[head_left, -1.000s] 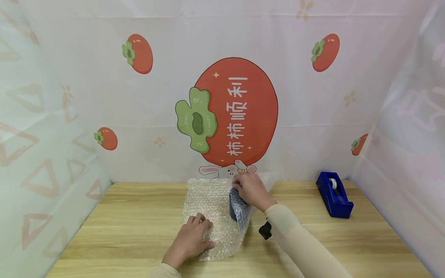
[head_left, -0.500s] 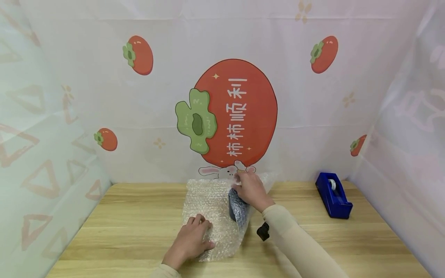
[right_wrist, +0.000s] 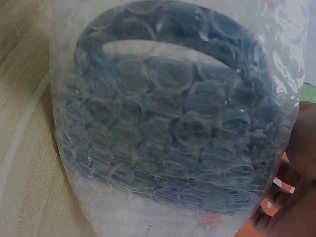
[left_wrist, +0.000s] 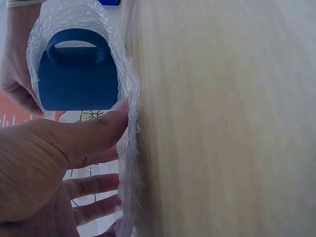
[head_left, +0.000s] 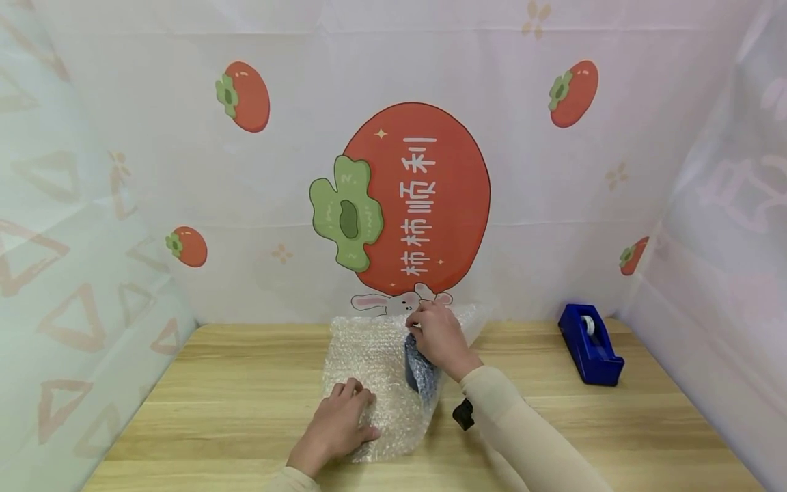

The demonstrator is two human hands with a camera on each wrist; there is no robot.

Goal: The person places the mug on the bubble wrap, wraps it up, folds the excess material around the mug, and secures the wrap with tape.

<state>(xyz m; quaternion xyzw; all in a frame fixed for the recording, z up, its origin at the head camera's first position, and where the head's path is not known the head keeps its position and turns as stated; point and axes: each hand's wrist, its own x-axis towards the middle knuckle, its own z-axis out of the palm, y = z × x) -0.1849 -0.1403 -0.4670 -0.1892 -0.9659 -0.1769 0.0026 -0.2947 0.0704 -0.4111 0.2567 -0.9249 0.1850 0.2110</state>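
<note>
A blue mug lies on its side on a sheet of bubble wrap, its handle upward in the left wrist view. Part of the sheet is folded over the mug, and its bubbles cover the mug in the right wrist view. At the far end of the mug, my right hand grips the folded wrap with bent fingers. My left hand rests on the near left part of the sheet, fingers spread and thumb at its edge.
A blue tape dispenser with a roll of tape stands at the back right of the wooden table. Behind the table hangs a white backdrop printed with persimmons. A small black device shows by the right wrist.
My right hand has shifted very slightly left at the top of the wrap, its wrist a little lower. The left hand, mug and sheet stay in place.
</note>
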